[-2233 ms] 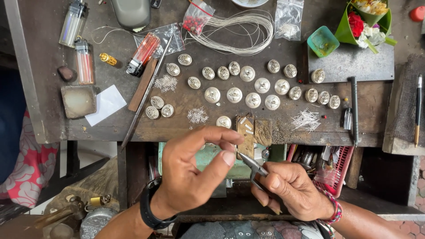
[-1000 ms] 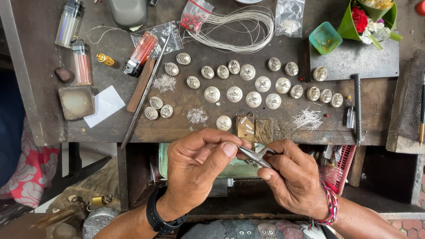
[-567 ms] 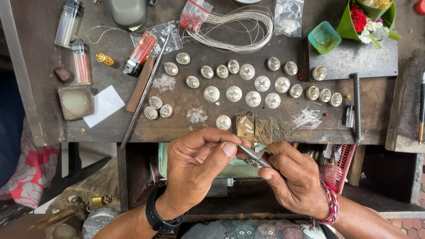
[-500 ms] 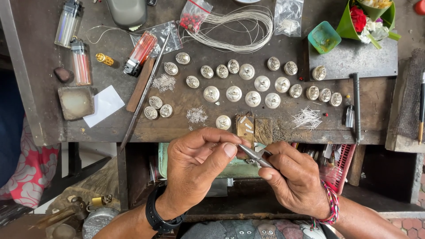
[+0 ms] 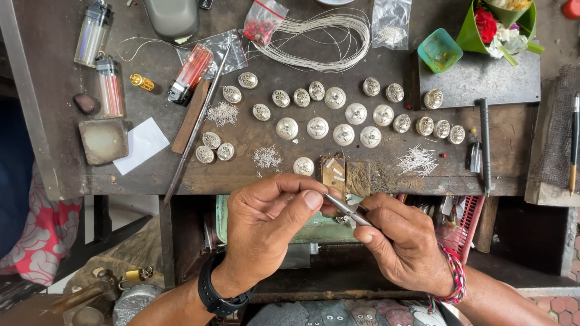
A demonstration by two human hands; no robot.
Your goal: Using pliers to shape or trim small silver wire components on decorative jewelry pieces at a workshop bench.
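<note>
Right hand (image 5: 406, 247) pinches tweezers (image 5: 345, 208), long axis running up-left to left hand (image 5: 266, 232), whose thumb-forefinger grip is pressed together at their tip (held piece hidden).

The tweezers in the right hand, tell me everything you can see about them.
The tweezers are slim, silvery and metal-looking, with long narrow arms tapering to a fine tip. The right hand pinches them near the back end, so they slant up and to the left. Their tip meets the thumb and forefinger of the left hand, just below the front edge of the workbench. Whatever sits at the tip is too small to make out.
</note>
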